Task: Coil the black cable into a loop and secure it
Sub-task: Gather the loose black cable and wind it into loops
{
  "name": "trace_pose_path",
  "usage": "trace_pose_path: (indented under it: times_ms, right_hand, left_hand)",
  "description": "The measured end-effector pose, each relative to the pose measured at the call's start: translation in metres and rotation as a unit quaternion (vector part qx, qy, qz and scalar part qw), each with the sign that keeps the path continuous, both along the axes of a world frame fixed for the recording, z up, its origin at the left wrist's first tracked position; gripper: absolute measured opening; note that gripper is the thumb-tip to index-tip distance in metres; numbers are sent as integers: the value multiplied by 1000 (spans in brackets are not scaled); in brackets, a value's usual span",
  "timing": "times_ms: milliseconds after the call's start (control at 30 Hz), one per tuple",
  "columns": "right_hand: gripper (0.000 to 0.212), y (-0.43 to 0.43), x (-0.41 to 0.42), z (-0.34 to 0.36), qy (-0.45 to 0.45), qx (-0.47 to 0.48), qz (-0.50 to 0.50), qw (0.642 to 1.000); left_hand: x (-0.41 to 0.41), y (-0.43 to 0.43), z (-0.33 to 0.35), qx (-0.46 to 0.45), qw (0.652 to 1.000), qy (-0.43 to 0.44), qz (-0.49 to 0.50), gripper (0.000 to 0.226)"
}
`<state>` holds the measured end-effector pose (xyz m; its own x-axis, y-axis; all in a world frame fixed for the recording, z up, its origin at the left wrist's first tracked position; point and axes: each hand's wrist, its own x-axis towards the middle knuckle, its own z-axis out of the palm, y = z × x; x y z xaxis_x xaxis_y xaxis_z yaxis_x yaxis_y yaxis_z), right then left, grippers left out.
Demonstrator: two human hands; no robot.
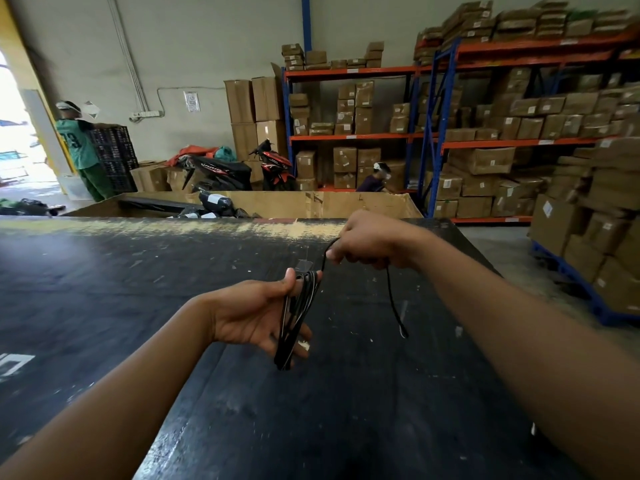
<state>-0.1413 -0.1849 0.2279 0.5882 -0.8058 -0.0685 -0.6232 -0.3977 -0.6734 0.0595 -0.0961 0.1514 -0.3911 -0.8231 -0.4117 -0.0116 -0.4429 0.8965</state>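
The black cable [297,315] is wound in several long loops around the fingers of my left hand [258,315], which is held palm up over the black table. From the top of the loops a strand runs up to my right hand [369,242], whose fingers pinch it. The loose tail of the cable hangs down from my right hand and ends in a small plug [402,330] above the table. Both hands are held in the air, about a hand's width apart.
The worn black table [173,341] fills the foreground. Behind it stands a large open cardboard bin [346,204] with black parcels. Orange and blue shelves with cartons [485,140] line the right. Two motorbikes [242,168] are parked at the wall, and a person in green [83,147] stands at left.
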Motion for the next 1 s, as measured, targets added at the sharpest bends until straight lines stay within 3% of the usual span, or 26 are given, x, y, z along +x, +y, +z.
trace_pose_path:
  times_ms: [400,667,833,1000]
  right_hand:
    - [18,-9,-2,9,-130,105,-93,982]
    - [24,16,-1,7,-131,119,-8,984]
    - [29,42,-1,-5,-144,146,24,978]
    - [33,64,-7,-30,-155,210,72,963]
  left_hand:
    - [5,-9,-6,1,998,37,-43,49]
    - [17,-28,-10,-5,994,34,106,60]
    - [23,-38,0,-22,986,78,144,68]
    - [28,-43,11,-54,980,131,141,60]
